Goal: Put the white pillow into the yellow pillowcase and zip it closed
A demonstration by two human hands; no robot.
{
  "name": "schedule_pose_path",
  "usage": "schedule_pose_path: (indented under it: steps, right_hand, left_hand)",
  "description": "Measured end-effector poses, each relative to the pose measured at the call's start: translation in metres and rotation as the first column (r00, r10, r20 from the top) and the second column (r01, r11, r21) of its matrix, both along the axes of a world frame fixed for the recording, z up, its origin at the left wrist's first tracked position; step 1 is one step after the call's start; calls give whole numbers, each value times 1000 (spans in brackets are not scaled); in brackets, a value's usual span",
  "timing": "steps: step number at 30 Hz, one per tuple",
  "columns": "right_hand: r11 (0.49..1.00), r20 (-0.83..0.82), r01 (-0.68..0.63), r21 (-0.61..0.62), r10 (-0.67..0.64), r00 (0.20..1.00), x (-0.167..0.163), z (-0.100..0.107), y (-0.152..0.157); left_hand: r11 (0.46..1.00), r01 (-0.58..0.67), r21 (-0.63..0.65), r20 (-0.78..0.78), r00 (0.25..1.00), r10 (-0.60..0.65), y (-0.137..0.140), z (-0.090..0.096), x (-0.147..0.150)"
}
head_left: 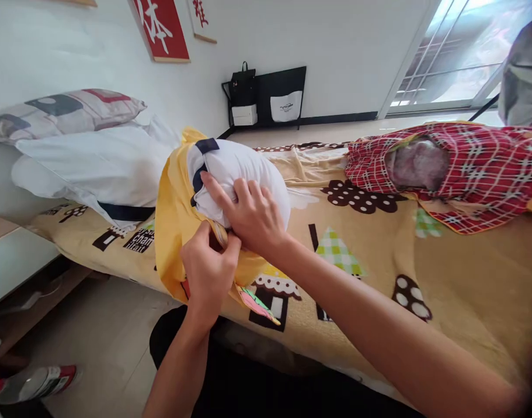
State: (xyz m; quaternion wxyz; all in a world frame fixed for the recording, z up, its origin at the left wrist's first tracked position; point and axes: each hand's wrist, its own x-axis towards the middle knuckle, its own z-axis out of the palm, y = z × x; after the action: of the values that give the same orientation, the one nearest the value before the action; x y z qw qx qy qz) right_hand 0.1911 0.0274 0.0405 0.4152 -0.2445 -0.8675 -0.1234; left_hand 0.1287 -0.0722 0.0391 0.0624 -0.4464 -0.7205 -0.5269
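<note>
A plump white pillow (261,171) with dark blue patches at its left end sits on the bed in front of me. Yellow fabric that looks like a pillowcase (172,215) wraps around the pillow's left end and hangs toward the bed's near edge. My left hand (209,267) is closed on the rim of the yellow pillowcase, below the pillow. My right hand (251,215) lies over the pillow's near side, fingers stretched out and pressing on the white cloth. Its thumb side is close to the left hand and partly hidden.
A patterned tan blanket (379,261) covers the bed. White bedding (92,157) and a patterned pillow (69,113) lie at the left. Red plaid fabric (479,168) lies at the right. A black rack (266,87) stands against the wall. A bottle (43,383) is at lower left.
</note>
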Motion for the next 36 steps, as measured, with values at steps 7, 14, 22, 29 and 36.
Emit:
schedule_pose_path:
  steps: [7, 14, 22, 29, 36]
  right_hand:
    - [838, -1, -418, -350, 446, 895, 73, 34, 13]
    - [704, 51, -365, -609, 494, 868, 87, 60, 30]
    - [567, 84, -378, -732, 626, 775, 55, 62, 40]
    - [171, -170, -494, -852, 802, 572, 41, 41, 48]
    - [-179, -390, -378, -908, 689, 611, 16, 22, 41]
  left_hand:
    - [999, -1, 47, -75, 997, 4, 5, 2, 17]
    - [998, 61, -15, -121, 991, -62, 7, 8, 35]
    - [987, 3, -161, -196, 980, -35, 9, 19, 45]
    - [950, -98, -295, -311, 950, 2, 6, 21, 51]
    - [948, -157, -277, -381, 924, 41, 7, 16, 46]
